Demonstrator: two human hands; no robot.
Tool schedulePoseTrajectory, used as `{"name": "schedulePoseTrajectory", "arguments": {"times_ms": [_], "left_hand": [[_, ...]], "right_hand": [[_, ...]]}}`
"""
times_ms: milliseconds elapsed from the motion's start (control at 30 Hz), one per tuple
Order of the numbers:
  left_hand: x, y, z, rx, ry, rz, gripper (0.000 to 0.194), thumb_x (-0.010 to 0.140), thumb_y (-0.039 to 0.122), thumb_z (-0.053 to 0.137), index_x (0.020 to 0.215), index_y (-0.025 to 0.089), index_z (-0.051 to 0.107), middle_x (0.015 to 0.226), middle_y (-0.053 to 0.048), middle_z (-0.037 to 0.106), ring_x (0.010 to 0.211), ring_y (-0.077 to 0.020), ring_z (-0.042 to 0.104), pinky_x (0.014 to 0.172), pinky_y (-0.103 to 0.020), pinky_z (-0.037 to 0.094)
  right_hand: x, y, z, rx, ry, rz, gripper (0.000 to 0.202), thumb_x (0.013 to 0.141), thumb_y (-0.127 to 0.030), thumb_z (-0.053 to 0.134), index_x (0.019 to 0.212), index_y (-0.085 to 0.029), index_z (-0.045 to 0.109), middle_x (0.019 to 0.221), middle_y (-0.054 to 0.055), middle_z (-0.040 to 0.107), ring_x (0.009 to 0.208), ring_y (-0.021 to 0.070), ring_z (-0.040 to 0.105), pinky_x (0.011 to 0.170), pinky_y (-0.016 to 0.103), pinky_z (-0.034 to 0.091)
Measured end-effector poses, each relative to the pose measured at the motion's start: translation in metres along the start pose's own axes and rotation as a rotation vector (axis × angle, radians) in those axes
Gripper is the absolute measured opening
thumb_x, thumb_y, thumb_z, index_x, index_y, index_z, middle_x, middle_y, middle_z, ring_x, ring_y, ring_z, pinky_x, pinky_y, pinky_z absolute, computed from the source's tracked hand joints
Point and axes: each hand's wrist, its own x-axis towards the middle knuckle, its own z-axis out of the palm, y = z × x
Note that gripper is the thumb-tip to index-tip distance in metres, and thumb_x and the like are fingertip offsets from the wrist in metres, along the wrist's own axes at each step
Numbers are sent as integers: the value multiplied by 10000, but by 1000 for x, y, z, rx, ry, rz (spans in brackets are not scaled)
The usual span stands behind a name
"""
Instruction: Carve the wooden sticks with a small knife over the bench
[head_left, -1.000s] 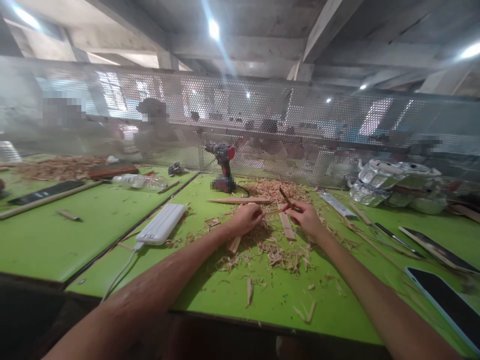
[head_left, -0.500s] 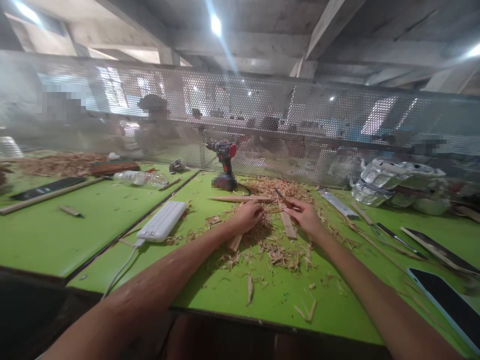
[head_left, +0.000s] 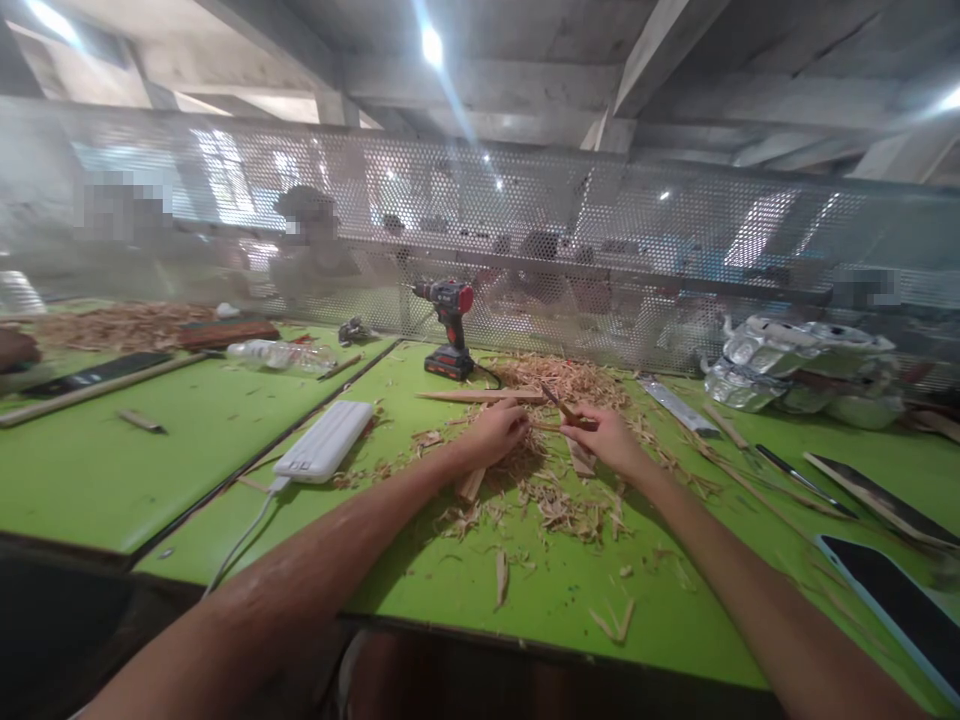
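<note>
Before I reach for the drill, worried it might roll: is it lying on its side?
No, the drill stands upright on its battery on the green table.

A white power bank (head_left: 324,442) lay on the green surface (head_left: 247,410), a pale cable (head_left: 238,548) plugged into its near end. Beyond it, a cordless drill (head_left: 453,325) stood upright on its battery, near the perforated screen (head_left: 480,215). A clear plastic bottle (head_left: 281,356) lay on its side, farther left. At the right, a phone (head_left: 892,605) lay flat, nearer than the shiny silver bundle (head_left: 802,362). Behind the screen, a person (head_left: 311,245) showed dimly.
</note>
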Motion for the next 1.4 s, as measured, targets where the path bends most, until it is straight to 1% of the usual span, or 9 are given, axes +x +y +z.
{"name": "schedulePoseTrajectory", "arguments": {"times_ms": [100, 233, 467, 667, 900, 1033, 1133, 1233, 1400], "left_hand": [[0, 2, -1, -8, 7, -1, 153, 957, 149, 563, 837, 187, 650, 970, -79, 664, 943, -214, 631, 882, -317, 507], [0, 4, 0, -16, 18, -30, 134, 945, 152, 597, 822, 180, 643, 937, -80, 669, 911, -213, 627, 850, -312, 498], [1, 10, -10, -70, -1, -128, 117, 957, 191, 598, 878, 165, 680, 833, -47, 664, 778, -186, 602, 738, -285, 469], [1, 12, -14, -50, -17, -116, 154, 938, 179, 601, 806, 165, 678, 827, -52, 668, 794, -192, 602, 745, -290, 465], [1, 11, -12, -92, -36, -91, 140, 865, 126, 604, 818, 165, 730, 840, -57, 716, 806, -189, 625, 768, -286, 479], [2, 10, -12, -93, -48, -98, 158, 838, 118, 603, 811, 160, 753, 832, -56, 734, 797, -188, 635, 746, -275, 474], [1, 10, -13, -76, -39, -116, 147, 836, 126, 617, 804, 158, 757, 814, -57, 734, 780, -192, 635, 735, -277, 471], [0, 10, -15, -80, -19, -136, 126, 826, 118, 629, 783, 159, 741, 792, -52, 729, 756, -190, 623, 729, -285, 466], [0, 9, -12, -73, 0, -151, 135, 814, 125, 614, 692, 181, 630, 707, -22, 650, 699, -175, 569, 688, -285, 434]], "right_hand": [[0, 0, 0, -42, -26, 7, 309, 762, -476, 807, 777, -192, 686, 548, -43, 510, 493, 114, 443, 478, 246, 333], [0, -1, 0, -74, -61, 11, 329, 796, -486, 782, 717, -202, 636, 526, -33, 536, 487, 126, 479, 502, 257, 375], [2, 1, -7, -127, 37, -67, 338, 805, -505, 789, 754, -191, 673, 614, -16, 563, 538, 129, 486, 544, 271, 382], [3, 3, -7, -156, 67, -82, 266, 839, -438, 745, 744, -199, 675, 634, 4, 593, 565, 142, 509, 558, 272, 390], [2, 1, -9, -225, 87, -113, 207, 850, -355, 722, 706, -214, 678, 641, 18, 596, 614, 171, 522, 570, 286, 383], [0, -4, -8, -242, 109, -142, 184, 839, -341, 731, 719, -210, 685, 686, 23, 624, 665, 178, 542, 626, 296, 417], [-2, -10, -6, -236, 99, -135, 218, 832, -391, 749, 729, -208, 689, 672, 19, 619, 645, 173, 534, 614, 296, 412], [-5, -14, -3, -195, 61, -112, 308, 811, -496, 778, 749, -205, 698, 614, 1, 581, 577, 159, 507, 550, 283, 378], [-7, -20, 2, -138, 23, -104, 432, 751, -610, 808, 714, -201, 675, 560, -24, 542, 517, 138, 488, 506, 269, 361]]}}
